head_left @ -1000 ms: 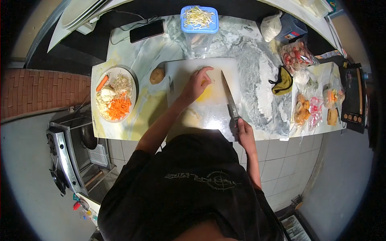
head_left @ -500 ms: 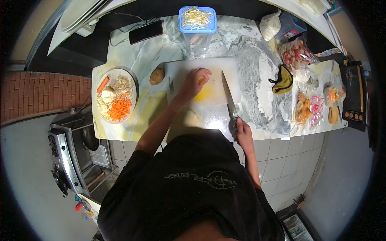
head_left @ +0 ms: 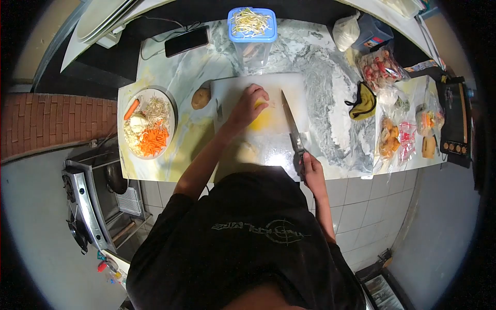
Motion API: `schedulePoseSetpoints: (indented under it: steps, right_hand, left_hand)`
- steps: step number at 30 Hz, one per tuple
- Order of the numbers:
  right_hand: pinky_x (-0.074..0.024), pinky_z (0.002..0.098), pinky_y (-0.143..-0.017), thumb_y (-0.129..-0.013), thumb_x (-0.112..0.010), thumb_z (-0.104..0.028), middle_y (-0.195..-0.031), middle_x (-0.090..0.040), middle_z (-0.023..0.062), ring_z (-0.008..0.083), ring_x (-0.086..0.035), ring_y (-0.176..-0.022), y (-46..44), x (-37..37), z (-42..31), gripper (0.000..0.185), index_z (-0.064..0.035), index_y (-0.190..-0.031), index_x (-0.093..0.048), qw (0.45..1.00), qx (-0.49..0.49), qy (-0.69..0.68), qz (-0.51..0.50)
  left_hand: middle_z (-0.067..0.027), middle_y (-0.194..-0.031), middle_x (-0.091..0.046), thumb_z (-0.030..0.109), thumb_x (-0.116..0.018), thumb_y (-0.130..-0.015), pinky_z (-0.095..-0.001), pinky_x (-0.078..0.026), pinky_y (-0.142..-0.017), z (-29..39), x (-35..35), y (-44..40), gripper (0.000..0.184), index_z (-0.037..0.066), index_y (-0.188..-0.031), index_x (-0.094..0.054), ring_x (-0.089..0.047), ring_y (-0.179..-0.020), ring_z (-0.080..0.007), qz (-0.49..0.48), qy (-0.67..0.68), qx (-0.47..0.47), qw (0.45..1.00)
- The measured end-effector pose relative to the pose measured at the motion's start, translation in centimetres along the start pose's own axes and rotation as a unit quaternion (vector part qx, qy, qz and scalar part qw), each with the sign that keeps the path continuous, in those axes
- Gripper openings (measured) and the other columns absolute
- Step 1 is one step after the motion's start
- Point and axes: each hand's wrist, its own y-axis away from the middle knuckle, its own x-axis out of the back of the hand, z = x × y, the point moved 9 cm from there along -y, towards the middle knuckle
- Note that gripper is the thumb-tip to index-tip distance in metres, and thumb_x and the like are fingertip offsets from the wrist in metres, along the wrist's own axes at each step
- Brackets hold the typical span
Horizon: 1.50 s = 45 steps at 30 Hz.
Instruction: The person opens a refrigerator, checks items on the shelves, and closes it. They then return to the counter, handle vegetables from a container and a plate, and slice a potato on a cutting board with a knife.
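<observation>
A white cutting board [head_left: 294, 113] lies on the counter in front of me, with a bright yellow patch on its middle. My left hand [head_left: 249, 106] rests on the board with its fingers curled over something yellowish, mostly hidden beneath them. My right hand [head_left: 311, 166] is closed round the handle of a long kitchen knife [head_left: 290, 114]. The blade points away from me over the board's right part, its tip to the right of my left fingers. Just left of the board sits an unpeeled potato [head_left: 201, 97].
A plate [head_left: 166, 142] at the left holds shredded carrot, sprouts and other cut food. Behind the board stands a blue-lidded container [head_left: 275, 33] topped with sprouts, near a phone [head_left: 186, 41]. To the right lie a yellow-black cloth item [head_left: 363, 102] and bagged food [head_left: 381, 67].
The knife's tip has shifted slightly left, closer to my left hand. My left fingers have moved only a little.
</observation>
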Motion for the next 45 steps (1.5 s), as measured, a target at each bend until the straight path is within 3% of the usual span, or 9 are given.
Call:
schedulePoseSetpoints:
  steps: [17,24,26,30,32,35,39,41,45]
  right_hand:
    - [-0.0320,0.0223,-0.040,-0.106,-0.047,-0.044,-0.067,-0.056,-0.0021,0.0041,-0.042,-0.045,0.4,-1.6,0.1,0.043,-0.0047,-0.102,-0.065,0.998,-0.034,-0.051,-0.034]
    - [-0.0344,0.0225,-0.044,-0.106,-0.047,-0.043,-0.070,-0.057,-0.0017,0.0037,-0.045,-0.052,0.4,-1.0,0.7,0.044,-0.0032,-0.101,-0.065,0.998,-0.025,-0.046,-0.033]
    - [-0.0197,0.0242,-0.033,-0.107,-0.043,-0.045,-0.050,-0.036,-0.0074,0.0036,-0.029,-0.036,0.2,-0.7,-0.1,0.043,-0.0087,-0.088,-0.055,0.999,0.041,-0.025,0.020]
    - [-0.0195,0.0240,-0.034,-0.106,-0.045,-0.046,-0.050,-0.036,-0.0078,0.0031,-0.029,-0.036,0.3,-0.5,-0.3,0.043,-0.0090,-0.087,-0.056,0.998,0.050,-0.020,0.023]
    - [-0.0395,0.0235,-0.053,-0.106,-0.048,-0.041,-0.072,-0.056,-0.0021,0.0049,-0.047,-0.060,0.0,-0.4,1.4,0.044,-0.0015,-0.110,-0.067,1.000,-0.007,-0.017,-0.002]
    - [-0.0393,0.0234,-0.053,-0.106,-0.048,-0.041,-0.071,-0.056,-0.0024,0.0047,-0.047,-0.060,-0.1,-0.7,1.3,0.044,-0.0014,-0.110,-0.067,0.999,-0.021,-0.028,0.009]
    - [-0.0390,0.0229,-0.052,-0.106,-0.047,-0.040,-0.071,-0.055,-0.0026,0.0042,-0.048,-0.060,0.1,-0.8,0.8,0.044,-0.0019,-0.111,-0.067,1.000,-0.019,-0.003,-0.001]
    - [-0.0208,0.0245,-0.033,-0.106,-0.045,-0.046,-0.051,-0.038,-0.0069,0.0034,-0.030,-0.036,0.3,-0.8,-0.5,0.044,-0.0079,-0.087,-0.055,0.999,0.030,-0.012,0.011]
    - [-0.0210,0.0245,-0.033,-0.106,-0.044,-0.046,-0.051,-0.038,-0.0070,0.0035,-0.030,-0.036,-0.2,-0.5,-0.3,0.045,-0.0080,-0.087,-0.056,0.998,0.041,-0.034,0.021]
  left_hand:
    - [-0.0111,-0.107,-0.054,0.012,-0.078,-0.077,-0.0433,-0.043,-0.090,2.5,0.8,-0.1,0.038,0.008,-0.107,-0.056,-0.053,-0.102,-0.0326,0.103,-0.107,0.020,0.989]
    - [-0.0096,-0.096,-0.065,0.003,-0.066,-0.086,-0.0404,-0.047,-0.088,0.1,0.0,0.6,0.022,0.006,-0.107,-0.058,-0.062,-0.093,-0.0290,0.069,0.030,0.073,0.994]
    - [-0.0103,-0.094,-0.067,0.001,-0.062,-0.089,-0.0398,-0.049,-0.087,-0.4,-0.2,0.5,0.017,0.005,-0.105,-0.059,-0.064,-0.091,-0.0289,0.065,0.055,0.092,0.992]
    - [-0.0138,-0.094,-0.069,0.001,-0.057,-0.094,-0.0416,-0.052,-0.083,-0.8,0.1,0.5,0.010,0.001,-0.102,-0.061,-0.067,-0.090,-0.0324,0.059,0.081,0.073,0.992]
    - [-0.0146,-0.093,-0.069,0.001,-0.055,-0.094,-0.0424,-0.053,-0.083,-0.9,0.2,0.4,0.010,0.000,-0.102,-0.062,-0.067,-0.090,-0.0338,0.053,0.076,0.074,0.993]
    - [-0.0153,-0.096,-0.068,-0.003,-0.053,-0.092,-0.0413,-0.052,-0.087,-1.2,0.0,0.1,0.018,0.000,-0.107,-0.062,-0.065,-0.094,-0.0351,0.033,0.090,0.102,0.990]
    - [-0.0178,-0.107,-0.065,-0.008,-0.048,-0.089,-0.0409,-0.049,-0.092,3.0,0.6,-0.3,0.029,-0.001,-0.115,-0.059,-0.063,-0.102,-0.0358,0.025,-0.020,-0.029,0.999]
    - [-0.0184,-0.110,-0.064,-0.009,-0.047,-0.088,-0.0410,-0.048,-0.094,3.4,0.4,-0.3,0.033,-0.001,-0.118,-0.058,-0.061,-0.105,-0.0357,0.015,-0.016,-0.042,0.999]
    - [-0.0193,-0.110,-0.063,-0.010,-0.045,-0.087,-0.0423,-0.048,-0.093,2.2,-0.8,-0.2,0.039,0.000,-0.123,-0.056,-0.060,-0.108,-0.0355,-0.050,0.062,0.025,0.996]
